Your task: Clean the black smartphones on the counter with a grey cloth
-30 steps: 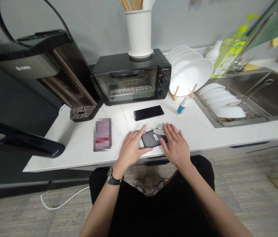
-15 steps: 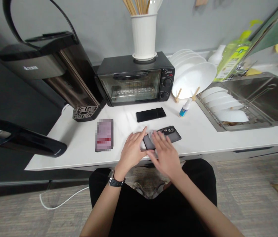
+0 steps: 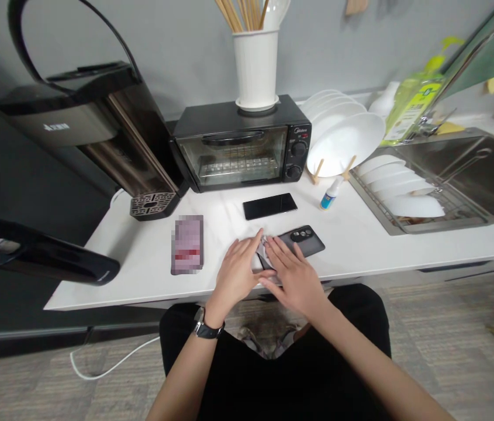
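Note:
A dark grey phone lies back up near the counter's front edge, its round camera lenses towards the right. My left hand steadies its left end, with thumb and forefinger around the edges. My right hand lies across the phone's back, its fingers pressing down a crumpled pale cloth. Most of the cloth and the phone's left half are hidden under the hands. Behind them rests a black phone, screen up. Another phone, its screen blurred out, is to the left. A small spray bottle stands at the right.
A black toaster oven bears a white utensil holder. On the left are a water dispenser and a dark cylindrical object. Racked white plates stand beside the sink, near a green soap bottle.
My right hand has slid slightly along the phone's back with the cloth beneath its fingers. My left hand stays at the phone's left end. The whole view has shifted a little.

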### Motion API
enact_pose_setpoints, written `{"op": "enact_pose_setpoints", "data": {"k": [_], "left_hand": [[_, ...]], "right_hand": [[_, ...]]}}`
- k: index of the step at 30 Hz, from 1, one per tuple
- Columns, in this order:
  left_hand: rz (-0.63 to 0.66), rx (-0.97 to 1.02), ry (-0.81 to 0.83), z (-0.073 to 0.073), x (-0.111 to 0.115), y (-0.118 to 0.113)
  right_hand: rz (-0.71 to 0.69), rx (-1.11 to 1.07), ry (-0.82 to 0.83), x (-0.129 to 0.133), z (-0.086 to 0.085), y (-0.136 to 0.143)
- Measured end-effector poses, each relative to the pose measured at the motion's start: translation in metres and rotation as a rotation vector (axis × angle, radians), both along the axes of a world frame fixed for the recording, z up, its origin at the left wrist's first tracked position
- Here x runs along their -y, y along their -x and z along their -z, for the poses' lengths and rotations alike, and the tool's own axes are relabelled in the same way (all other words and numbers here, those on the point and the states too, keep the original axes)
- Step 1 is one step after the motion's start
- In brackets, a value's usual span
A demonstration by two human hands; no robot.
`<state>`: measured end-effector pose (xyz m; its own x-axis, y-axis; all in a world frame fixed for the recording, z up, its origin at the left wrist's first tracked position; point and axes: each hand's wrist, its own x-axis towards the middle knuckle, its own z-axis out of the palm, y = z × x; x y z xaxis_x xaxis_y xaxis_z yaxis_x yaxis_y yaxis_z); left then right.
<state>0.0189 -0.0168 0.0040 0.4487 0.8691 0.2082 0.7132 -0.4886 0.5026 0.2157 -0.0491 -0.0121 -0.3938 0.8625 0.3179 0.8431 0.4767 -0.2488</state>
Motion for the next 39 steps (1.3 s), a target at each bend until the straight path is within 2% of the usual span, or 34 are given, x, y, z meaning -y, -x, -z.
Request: {"op": "enact_pose_setpoints", "data": {"k": [4,5,6,9,10,11,15,16,20,22,24,27,29,32,33,34,37,39], "left_hand": [[-0.009,0.014,-0.003,0.0,0.0,0.0],[-0.007,0.017,-0.002,0.0,0.0,-0.001],[-0.005,0.018,0.002,0.0,0.0,0.0],[0.003,0.017,0.027,-0.001,0.0,0.0],[0.004,0.018,0.031,-0.001,0.001,0.0],[0.001,0.022,0.031,-0.001,0.001,0.0],[-0.023,0.039,0.025,-0.002,0.001,-0.001],[-0.022,0.039,0.028,-0.002,0.001,-0.001],[0.007,0.025,0.036,-0.002,0.0,0.0],[0.009,0.022,0.032,-0.002,0.0,0.001],[-0.001,0.022,0.023,-0.001,0.0,0.0],[-0.014,0.016,0.017,-0.001,0.0,-0.001],[-0.011,0.011,0.021,-0.001,0.0,-0.001],[0.002,0.008,0.032,-0.001,0.0,-0.001],[0.005,0.01,0.033,-0.001,0.0,-0.001],[0.004,0.013,0.032,-0.002,0.0,0.0],[-0.01,0.024,0.023,-0.001,0.0,-0.001],[-0.012,0.02,0.03,-0.001,0.0,-0.001]], "right_hand": [[0.281,0.003,-0.075,-0.005,0.0,-0.017],[0.299,-0.002,-0.085,-0.004,0.0,-0.016],[0.267,-0.005,-0.085,-0.002,0.0,-0.013],[0.033,0.018,-0.053,0.005,0.003,-0.003],[-0.002,0.028,-0.051,0.005,0.004,-0.004],[0.014,0.034,-0.062,0.004,0.005,-0.008],[0.302,-0.005,-0.153,-0.001,0.01,-0.024],[0.309,-0.02,-0.158,0.0,0.011,-0.022],[0.041,-0.054,-0.093,0.012,0.01,0.001],[-0.024,-0.053,-0.064,0.013,0.009,0.0],[0.04,-0.051,-0.067,0.009,0.008,-0.012],[0.219,-0.076,-0.107,0.004,0.007,-0.025],[0.179,-0.101,-0.105,0.007,0.005,-0.018],[-0.071,-0.118,-0.035,0.013,0.001,-0.002],[-0.106,-0.116,-0.019,0.013,0.0,-0.001],[-0.083,-0.112,-0.022,0.011,-0.001,-0.002],[0.139,-0.101,-0.086,0.004,0.0,-0.01],[0.132,-0.088,-0.092,0.004,0.0,-0.011]]}}
